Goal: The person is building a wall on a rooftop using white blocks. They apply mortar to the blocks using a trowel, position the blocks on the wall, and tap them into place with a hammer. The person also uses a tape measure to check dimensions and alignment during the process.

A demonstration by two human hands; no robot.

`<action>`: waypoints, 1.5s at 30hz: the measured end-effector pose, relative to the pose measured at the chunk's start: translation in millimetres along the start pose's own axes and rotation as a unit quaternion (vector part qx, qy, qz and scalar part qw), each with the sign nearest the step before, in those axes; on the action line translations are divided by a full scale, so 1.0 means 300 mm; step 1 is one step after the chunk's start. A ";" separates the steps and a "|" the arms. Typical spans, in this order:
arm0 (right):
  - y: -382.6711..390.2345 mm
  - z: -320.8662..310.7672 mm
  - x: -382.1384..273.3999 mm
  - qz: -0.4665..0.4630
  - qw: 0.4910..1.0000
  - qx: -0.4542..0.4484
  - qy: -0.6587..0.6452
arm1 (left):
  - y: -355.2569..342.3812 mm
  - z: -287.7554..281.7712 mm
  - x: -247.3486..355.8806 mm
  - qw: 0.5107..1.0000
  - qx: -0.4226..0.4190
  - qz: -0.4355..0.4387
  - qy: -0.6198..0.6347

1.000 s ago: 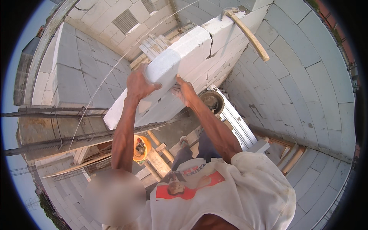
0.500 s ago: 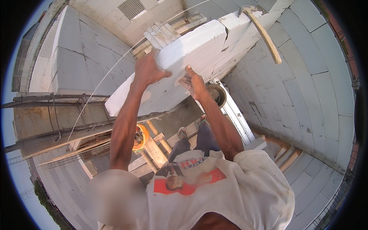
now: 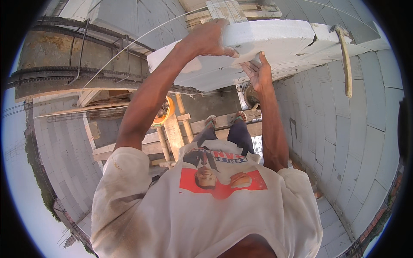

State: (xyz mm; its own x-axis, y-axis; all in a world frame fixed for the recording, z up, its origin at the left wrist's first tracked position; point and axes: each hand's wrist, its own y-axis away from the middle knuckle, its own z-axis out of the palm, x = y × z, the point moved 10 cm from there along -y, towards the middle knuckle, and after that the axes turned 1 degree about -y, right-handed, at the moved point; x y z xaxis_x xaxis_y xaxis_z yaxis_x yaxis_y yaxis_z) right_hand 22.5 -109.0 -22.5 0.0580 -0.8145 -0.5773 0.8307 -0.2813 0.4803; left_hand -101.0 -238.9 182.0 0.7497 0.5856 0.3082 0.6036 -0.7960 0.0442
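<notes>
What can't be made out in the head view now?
All in the head view:
White block: far face, hidden by itself.
Left hand: fingertips besides the thumb's, hidden by hand and block.
Orange bucket: left part, behind the left forearm; contents too small.
Dark round container: right part, behind the right forearm.

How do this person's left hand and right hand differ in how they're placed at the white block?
The left hand reaches over the top edge of the white block, while the right hand is lower, at its near face. The left hand's thumb points rightward in the picture; the right hand's thumb points upward. Both are bare.
</notes>
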 end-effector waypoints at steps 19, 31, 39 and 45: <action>-0.031 -0.040 0.029 0.020 0.999 0.030 -0.022 | 0.144 -0.033 -0.115 0.998 0.015 -0.022 -0.056; -0.015 -0.056 0.038 0.015 0.998 0.056 -0.011 | 0.138 -0.034 -0.102 0.998 -0.006 -0.038 -0.041; 0.305 -0.021 -0.553 -0.350 0.734 0.169 0.557 | 0.169 -0.039 -0.101 0.997 0.032 -0.061 -0.035; 0.442 -0.036 -1.143 -0.457 0.274 0.313 0.786 | 0.177 -0.041 -0.078 0.996 0.088 -0.009 -0.018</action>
State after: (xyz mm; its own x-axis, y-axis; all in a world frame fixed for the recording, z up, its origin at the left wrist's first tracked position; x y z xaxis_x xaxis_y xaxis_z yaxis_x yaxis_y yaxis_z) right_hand 118.7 138.5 231.9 0.5594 0.8287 0.0208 0.6674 -0.4353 -0.6042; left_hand -89.7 -296.8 189.0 0.7455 0.6071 0.2749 0.6528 -0.7483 -0.1179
